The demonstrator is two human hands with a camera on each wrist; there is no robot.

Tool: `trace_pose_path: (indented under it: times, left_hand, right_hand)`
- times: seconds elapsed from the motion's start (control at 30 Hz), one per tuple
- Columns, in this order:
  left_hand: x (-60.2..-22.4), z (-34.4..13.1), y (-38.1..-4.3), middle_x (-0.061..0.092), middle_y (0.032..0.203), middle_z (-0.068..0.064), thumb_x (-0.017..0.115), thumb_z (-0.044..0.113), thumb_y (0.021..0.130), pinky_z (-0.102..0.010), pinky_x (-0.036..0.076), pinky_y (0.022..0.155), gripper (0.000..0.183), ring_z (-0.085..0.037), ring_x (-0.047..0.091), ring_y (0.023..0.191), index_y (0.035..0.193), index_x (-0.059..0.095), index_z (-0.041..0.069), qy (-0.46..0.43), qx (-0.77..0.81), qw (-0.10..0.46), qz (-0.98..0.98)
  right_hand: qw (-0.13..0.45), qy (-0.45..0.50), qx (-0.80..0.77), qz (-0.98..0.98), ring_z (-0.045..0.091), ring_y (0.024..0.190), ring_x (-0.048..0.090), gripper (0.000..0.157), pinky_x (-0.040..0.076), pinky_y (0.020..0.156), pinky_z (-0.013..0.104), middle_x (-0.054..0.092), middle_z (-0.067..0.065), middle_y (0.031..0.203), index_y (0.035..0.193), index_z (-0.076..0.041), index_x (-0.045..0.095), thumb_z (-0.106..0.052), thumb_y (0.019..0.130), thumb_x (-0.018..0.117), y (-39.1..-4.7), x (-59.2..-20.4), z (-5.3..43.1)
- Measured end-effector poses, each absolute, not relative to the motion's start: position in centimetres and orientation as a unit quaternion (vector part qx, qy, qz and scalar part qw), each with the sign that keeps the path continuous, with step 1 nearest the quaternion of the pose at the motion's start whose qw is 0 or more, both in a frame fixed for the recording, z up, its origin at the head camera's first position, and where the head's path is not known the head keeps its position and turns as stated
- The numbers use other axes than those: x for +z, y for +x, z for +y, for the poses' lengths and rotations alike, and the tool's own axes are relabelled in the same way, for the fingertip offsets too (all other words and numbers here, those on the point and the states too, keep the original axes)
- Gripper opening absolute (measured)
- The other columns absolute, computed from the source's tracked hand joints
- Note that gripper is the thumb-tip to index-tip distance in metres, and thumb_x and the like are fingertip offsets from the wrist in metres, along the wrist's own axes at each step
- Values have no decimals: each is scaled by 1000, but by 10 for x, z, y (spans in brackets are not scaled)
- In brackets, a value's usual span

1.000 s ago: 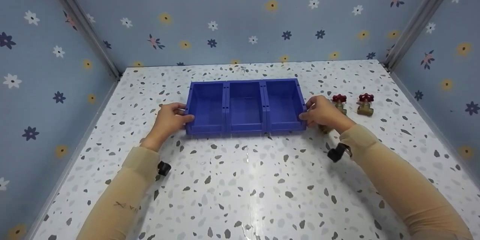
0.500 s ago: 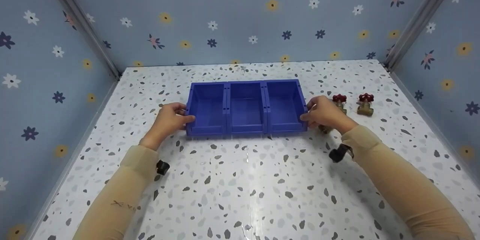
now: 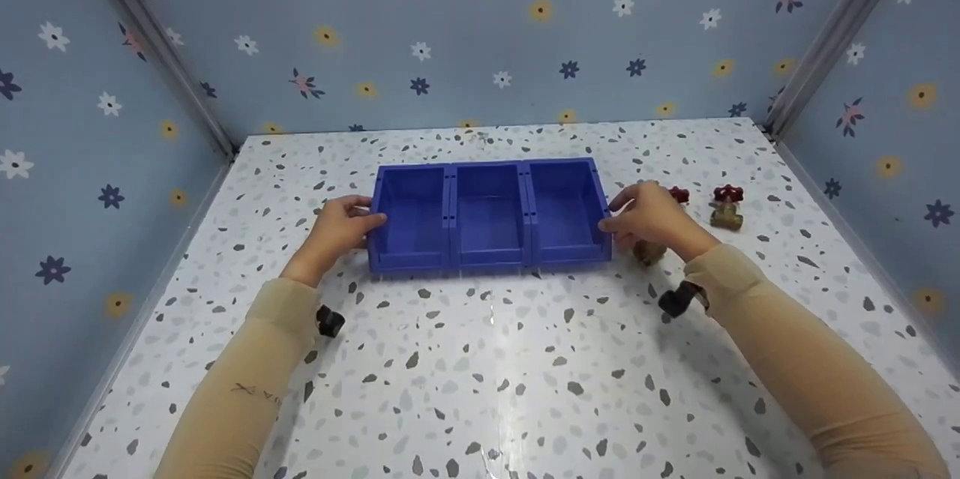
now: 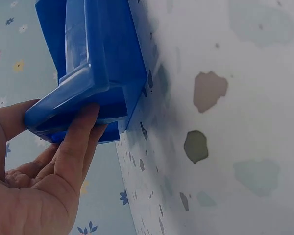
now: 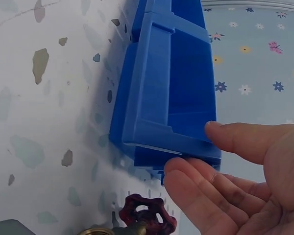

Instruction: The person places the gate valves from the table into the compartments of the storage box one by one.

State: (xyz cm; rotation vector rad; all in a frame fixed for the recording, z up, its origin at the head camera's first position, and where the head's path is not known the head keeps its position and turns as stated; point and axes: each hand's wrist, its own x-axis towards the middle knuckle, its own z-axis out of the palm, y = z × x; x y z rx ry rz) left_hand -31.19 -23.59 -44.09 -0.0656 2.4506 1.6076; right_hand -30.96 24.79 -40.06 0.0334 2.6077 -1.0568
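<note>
Three blue plastic storage bins stand side by side in a joined row on the speckled table, their insides bare. My left hand [image 3: 337,228] pinches the outer side wall of the left bin [image 3: 412,217], thumb over the rim and fingers against the outside, as the left wrist view shows. At the other end, my right hand [image 3: 649,218] holds the side wall of the right bin [image 3: 566,209] the same way, its thumb [image 5: 225,137] on the rim and fingertips below on the outer face. The middle bin [image 3: 489,217] is touched by neither hand.
Right of the bins stands a brass valve with a red handwheel [image 3: 727,208]. A second valve's red handwheel [image 3: 678,195] shows behind my right hand, and a brass piece [image 3: 649,251] shows partly under it. Flower-patterned walls [image 3: 480,37] enclose the table's back and sides.
Both hands have slid slightly farther back along the bins' outer walls, still holding them. The bins have hardly moved; the head view has shifted a little.
</note>
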Motion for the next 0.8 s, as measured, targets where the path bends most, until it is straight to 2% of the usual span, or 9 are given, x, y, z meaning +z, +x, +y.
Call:
trace_pose_path:
  times: [0.17,0.37,0.47,0.67,0.8]
  left_hand:
    - [-440,-235,-311,61,148,-34,64,15,109,-36,67,96,57,-46,66,134,158,46,-8,-24,549,107,829]
    - [-438,-232,-310,63,146,-33,65,13,109,-36,68,95,54,-45,67,132,156,49,-8,-26,543,106,833]
    - [-439,-232,-310,62,147,-33,65,14,109,-36,68,95,54,-45,67,132,157,49,-7,-24,538,106,836]
    - [-443,-235,-310,63,144,-33,64,14,109,-40,67,97,55,-46,68,130,157,48,-8,-18,548,103,830]
    - [-443,-233,-310,63,142,-33,65,13,108,-40,67,97,54,-46,69,129,156,50,-8,-18,553,102,827]
  right_hand:
    - [136,7,-382,914,25,84,80,48,70,85,44,77,22,107,132,9,64,-17,96,83,-311,-394,249]
    - [79,-1,-379,922,35,96,80,48,67,72,32,78,26,116,134,5,66,-23,98,82,-311,-382,255]
    - [56,-8,-378,924,36,99,79,49,63,70,29,78,26,120,135,3,66,-24,99,82,-311,-378,259]
    - [35,-17,-387,921,24,93,75,48,63,75,23,76,26,121,134,4,67,-22,98,83,-314,-373,265]
    - [33,-12,-385,922,23,95,72,49,60,75,21,74,25,123,136,2,66,-23,98,83,-314,-370,270]
